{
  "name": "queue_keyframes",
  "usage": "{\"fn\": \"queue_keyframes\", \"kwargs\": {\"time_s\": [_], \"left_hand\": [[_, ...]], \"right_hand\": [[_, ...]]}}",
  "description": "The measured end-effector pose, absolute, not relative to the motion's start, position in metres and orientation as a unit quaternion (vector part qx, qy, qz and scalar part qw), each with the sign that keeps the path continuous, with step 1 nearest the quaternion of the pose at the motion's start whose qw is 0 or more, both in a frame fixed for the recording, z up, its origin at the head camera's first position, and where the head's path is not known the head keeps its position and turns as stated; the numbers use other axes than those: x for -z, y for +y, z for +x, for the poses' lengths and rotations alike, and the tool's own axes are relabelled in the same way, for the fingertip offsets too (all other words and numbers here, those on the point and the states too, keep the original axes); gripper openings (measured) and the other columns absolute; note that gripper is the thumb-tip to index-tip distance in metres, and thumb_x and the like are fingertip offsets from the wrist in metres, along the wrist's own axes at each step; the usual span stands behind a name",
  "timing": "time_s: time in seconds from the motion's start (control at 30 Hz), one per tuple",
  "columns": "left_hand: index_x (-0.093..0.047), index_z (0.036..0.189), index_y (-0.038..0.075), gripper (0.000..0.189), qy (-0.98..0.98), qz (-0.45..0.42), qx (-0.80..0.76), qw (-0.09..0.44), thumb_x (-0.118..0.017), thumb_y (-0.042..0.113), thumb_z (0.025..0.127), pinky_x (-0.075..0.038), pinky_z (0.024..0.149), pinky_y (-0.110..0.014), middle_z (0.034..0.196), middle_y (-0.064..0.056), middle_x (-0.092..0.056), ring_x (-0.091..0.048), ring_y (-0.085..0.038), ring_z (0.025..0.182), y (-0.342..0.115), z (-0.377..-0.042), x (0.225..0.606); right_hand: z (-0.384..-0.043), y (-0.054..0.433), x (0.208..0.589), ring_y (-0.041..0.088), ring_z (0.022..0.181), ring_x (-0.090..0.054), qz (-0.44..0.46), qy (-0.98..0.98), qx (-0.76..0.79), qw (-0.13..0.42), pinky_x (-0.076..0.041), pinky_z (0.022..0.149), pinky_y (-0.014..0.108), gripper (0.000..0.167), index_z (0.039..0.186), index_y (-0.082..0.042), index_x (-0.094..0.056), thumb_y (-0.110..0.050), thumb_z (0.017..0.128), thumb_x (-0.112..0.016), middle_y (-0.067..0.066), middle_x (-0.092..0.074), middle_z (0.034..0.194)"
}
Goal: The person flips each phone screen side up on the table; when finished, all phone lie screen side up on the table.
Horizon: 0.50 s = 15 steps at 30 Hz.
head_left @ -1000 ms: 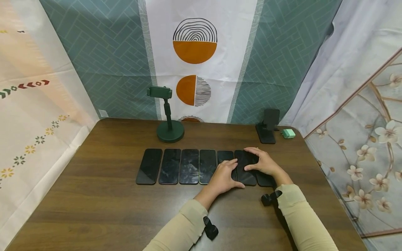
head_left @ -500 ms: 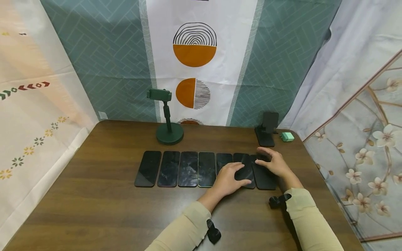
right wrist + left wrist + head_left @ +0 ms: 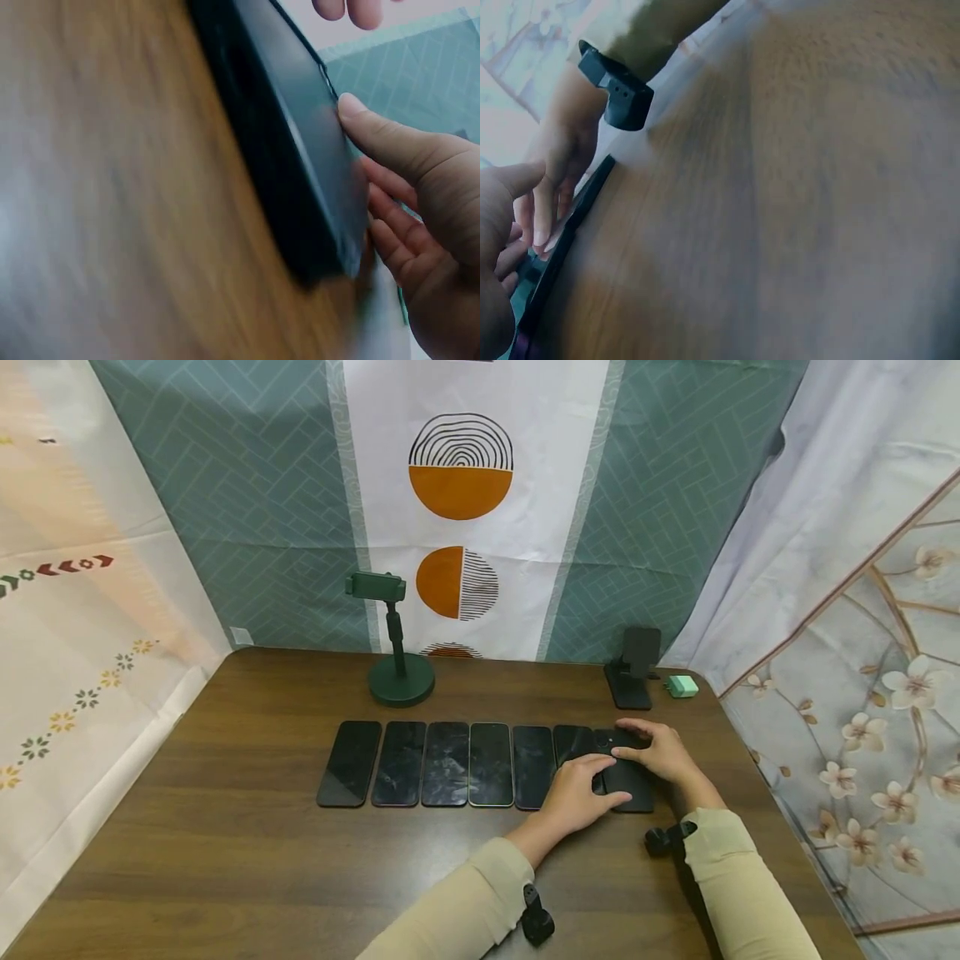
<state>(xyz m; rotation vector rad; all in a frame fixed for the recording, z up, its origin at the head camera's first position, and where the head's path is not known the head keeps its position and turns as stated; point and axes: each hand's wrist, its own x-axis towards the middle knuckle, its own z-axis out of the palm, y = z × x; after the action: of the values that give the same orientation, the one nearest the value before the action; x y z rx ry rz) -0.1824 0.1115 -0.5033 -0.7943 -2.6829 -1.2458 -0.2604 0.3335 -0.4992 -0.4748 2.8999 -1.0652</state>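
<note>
Several dark phones lie side by side in a row on the table, the leftmost phone (image 3: 349, 764) glossy and black. My left hand (image 3: 577, 793) reaches across the second phone from the right, its thumb and fingertips spread at the left part of the rightmost phone (image 3: 633, 789). At that phone's upper right is my right hand (image 3: 662, 756), with thumb and index finger apart. In the right wrist view, the right thumb (image 3: 360, 120) touches the edge of the dark phone (image 3: 315, 127) while the other fingers lie along its side. The left wrist view shows both hands close together above the phone edges.
Behind the row stand a green round-based phone stand (image 3: 401, 681) and a black folding stand (image 3: 632, 672). A small mint-green charger (image 3: 682, 686) sits at the back right corner. Patterned cloths hang behind and beside the wooden table (image 3: 247, 860).
Both hands have moved right along the row, from the second phone from the right to the rightmost one. More of the phones left of my left hand now shows.
</note>
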Motion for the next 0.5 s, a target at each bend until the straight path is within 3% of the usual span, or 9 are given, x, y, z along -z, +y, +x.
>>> {"fn": "queue_keyframes", "kwargs": {"time_s": [0.23, 0.5], "left_hand": [[-0.066, 0.136, 0.011, 0.063, -0.875, -0.275, 0.396, 0.051, -0.084, 0.041, 0.083, -0.044, 0.107, -0.024, 0.137, 0.000, -0.063, -0.057, -0.013, 0.128, 0.132, -0.184, 0.506], [-0.065, 0.136, 0.014, 0.072, -0.887, -0.269, 0.373, 0.038, -0.092, 0.037, 0.073, -0.044, 0.105, -0.021, 0.138, 0.002, -0.062, -0.058, -0.012, 0.127, 0.142, -0.184, 0.509]], "right_hand": [[-0.259, 0.346, 0.504, 0.037, 0.109, -0.064, -0.148, 0.919, 0.365, -0.008, -0.055, 0.088, 0.044, 0.048, 0.132, 0.000, -0.065, -0.016, 0.089, -0.080, 0.020, -0.068, 0.125], [-0.259, 0.347, 0.506, 0.038, 0.112, -0.063, -0.152, 0.917, 0.369, -0.003, -0.054, 0.088, 0.034, 0.047, 0.134, 0.001, -0.063, -0.018, 0.093, -0.076, 0.021, -0.067, 0.128]]}}
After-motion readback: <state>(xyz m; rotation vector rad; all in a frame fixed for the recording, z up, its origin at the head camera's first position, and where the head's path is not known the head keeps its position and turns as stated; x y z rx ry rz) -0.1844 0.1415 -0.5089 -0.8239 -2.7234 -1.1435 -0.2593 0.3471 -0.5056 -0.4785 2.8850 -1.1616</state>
